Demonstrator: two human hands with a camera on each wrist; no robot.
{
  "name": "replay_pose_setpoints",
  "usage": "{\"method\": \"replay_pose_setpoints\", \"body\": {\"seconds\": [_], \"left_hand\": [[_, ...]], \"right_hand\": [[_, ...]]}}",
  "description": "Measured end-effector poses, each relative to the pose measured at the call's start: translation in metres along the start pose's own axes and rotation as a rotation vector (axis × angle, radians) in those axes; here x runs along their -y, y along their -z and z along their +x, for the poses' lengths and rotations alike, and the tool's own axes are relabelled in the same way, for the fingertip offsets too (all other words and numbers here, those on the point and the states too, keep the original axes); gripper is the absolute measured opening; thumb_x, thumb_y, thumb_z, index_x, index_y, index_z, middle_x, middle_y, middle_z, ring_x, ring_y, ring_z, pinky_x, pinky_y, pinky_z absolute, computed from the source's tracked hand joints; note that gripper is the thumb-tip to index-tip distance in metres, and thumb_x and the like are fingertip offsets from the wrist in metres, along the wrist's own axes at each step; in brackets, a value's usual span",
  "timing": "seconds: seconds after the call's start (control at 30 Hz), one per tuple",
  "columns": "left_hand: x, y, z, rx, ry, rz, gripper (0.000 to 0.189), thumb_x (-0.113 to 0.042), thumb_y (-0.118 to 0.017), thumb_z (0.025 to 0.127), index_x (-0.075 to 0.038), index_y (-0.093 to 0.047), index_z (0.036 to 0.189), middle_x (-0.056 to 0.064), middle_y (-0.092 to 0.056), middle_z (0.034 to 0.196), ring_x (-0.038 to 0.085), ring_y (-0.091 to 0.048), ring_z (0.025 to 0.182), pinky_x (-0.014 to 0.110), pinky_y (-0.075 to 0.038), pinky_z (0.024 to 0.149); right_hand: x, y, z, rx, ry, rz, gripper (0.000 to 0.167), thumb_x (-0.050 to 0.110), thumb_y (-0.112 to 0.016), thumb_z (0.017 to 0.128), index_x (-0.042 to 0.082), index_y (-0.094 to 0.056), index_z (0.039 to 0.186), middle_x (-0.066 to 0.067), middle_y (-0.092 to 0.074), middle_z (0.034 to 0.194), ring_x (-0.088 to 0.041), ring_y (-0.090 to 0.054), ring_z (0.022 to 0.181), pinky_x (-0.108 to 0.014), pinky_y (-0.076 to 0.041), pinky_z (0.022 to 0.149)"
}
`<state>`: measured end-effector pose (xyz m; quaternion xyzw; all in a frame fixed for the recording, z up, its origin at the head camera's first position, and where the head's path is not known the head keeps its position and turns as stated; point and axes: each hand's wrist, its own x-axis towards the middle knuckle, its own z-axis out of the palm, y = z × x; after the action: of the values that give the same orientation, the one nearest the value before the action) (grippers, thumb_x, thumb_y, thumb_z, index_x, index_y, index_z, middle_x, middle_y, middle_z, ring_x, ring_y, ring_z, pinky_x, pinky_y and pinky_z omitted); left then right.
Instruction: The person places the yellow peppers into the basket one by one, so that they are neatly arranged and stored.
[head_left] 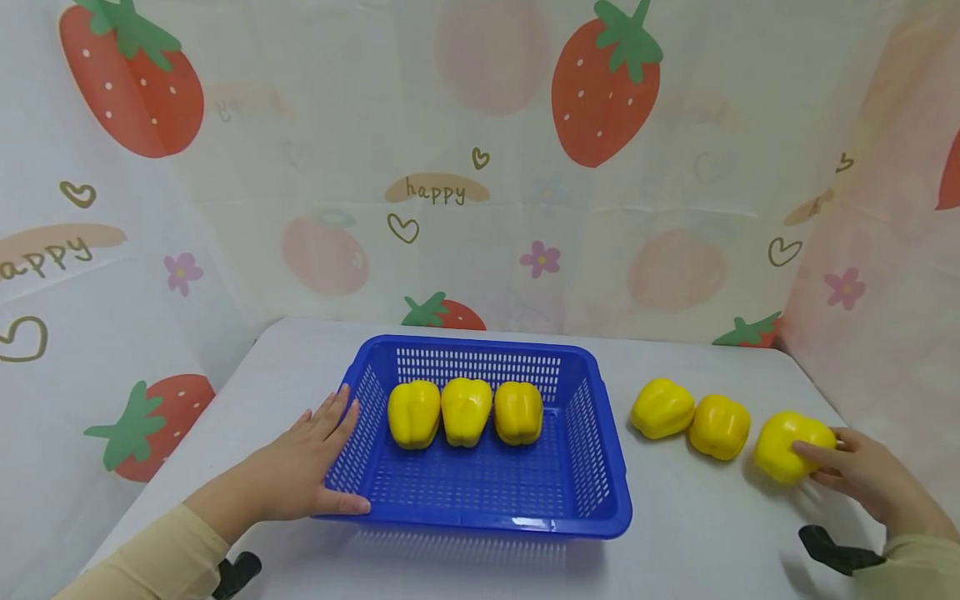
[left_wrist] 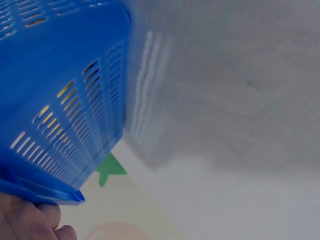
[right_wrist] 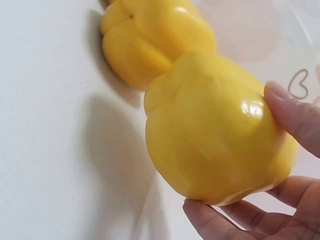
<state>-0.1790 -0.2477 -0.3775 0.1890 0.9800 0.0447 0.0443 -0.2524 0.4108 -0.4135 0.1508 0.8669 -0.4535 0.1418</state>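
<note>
Yellow pepper [head_left: 780, 443] pinched in its fingers [right_wrist: 207, 220], the right hand [head_left: 870, 477] slants inward; the left hand [head_left: 300, 467] splays against a blue basket [head_left: 480, 527].

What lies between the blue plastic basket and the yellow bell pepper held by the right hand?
In the head view, two yellow bell peppers lie there, side by side on the white table.

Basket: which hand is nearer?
Left. The left hand touches the basket's left rim; the right hand is well off to its right, holding a pepper.
</note>
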Motion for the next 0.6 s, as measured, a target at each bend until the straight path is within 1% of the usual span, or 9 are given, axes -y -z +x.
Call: {"method": "replay_pose_setpoints", "body": {"seconds": [0.07,0.17,0.23,0.37,0.43,0.6], "left_hand": [[0.0,0.0,0.0,-0.002,0.0,0.001,0.122,-0.084,-0.046,0.062,-0.001,-0.013,0.145,0.018,0.001,0.152,0.035,-0.005,0.139,0.055,-0.013,0.107],[0.0,0.0,0.0,-0.004,-0.002,0.002,0.122,-0.084,-0.046,0.061,-0.001,-0.013,0.145,0.018,0.0,0.152,0.035,-0.005,0.139,0.055,-0.014,0.107],[-0.001,0.0,0.0,-0.003,-0.002,0.002,0.123,-0.085,-0.045,0.061,-0.001,-0.013,0.145,0.018,0.0,0.152,0.035,-0.005,0.139,0.055,-0.014,0.107],[-0.001,0.001,0.0,-0.001,-0.002,0.002,0.123,-0.085,-0.044,0.061,-0.001,-0.013,0.145,0.018,0.001,0.152,0.035,-0.005,0.139,0.055,-0.014,0.107],[-0.001,0.001,0.0,-0.001,-0.002,0.001,0.123,-0.085,-0.044,0.061,-0.001,-0.013,0.145,0.018,0.001,0.152,0.035,-0.005,0.139,0.055,-0.014,0.107],[0.0,0.0,0.0,-0.001,0.001,0.001,0.123,-0.085,-0.044,0.061,-0.001,-0.013,0.146,0.018,0.001,0.152,0.035,-0.005,0.139,0.056,-0.013,0.107]], "right_hand": [[0.001,0.002,-0.001,0.006,0.043,-0.005,0.105,0.054,-0.06,0.08,-0.016,-0.007,0.137,-0.039,-0.018,0.133,-0.024,-0.054,0.093,-0.034,-0.052,0.079],[0.004,0.004,-0.003,0.017,0.118,-0.023,0.093,0.049,-0.057,0.085,-0.018,-0.014,0.133,-0.038,-0.025,0.129,-0.011,-0.055,0.088,-0.033,-0.052,0.079],[0.006,0.004,-0.004,0.019,0.156,-0.036,0.087,0.047,-0.056,0.087,-0.018,-0.019,0.131,-0.035,-0.031,0.126,-0.009,-0.056,0.086,-0.034,-0.052,0.079],[0.013,0.004,-0.005,0.022,0.212,-0.054,0.079,0.044,-0.055,0.089,-0.016,-0.024,0.129,-0.03,-0.041,0.121,-0.012,-0.058,0.087,-0.035,-0.052,0.08],[0.018,0.003,-0.005,0.026,0.237,-0.056,0.076,0.042,-0.055,0.089,-0.016,-0.026,0.128,-0.027,-0.043,0.12,-0.012,-0.059,0.088,-0.035,-0.052,0.08],[0.033,0.002,-0.006,0.051,0.301,-0.046,0.071,0.039,-0.055,0.09,-0.014,-0.027,0.129,-0.024,-0.044,0.12,-0.006,-0.058,0.087,-0.034,-0.052,0.081]]}}
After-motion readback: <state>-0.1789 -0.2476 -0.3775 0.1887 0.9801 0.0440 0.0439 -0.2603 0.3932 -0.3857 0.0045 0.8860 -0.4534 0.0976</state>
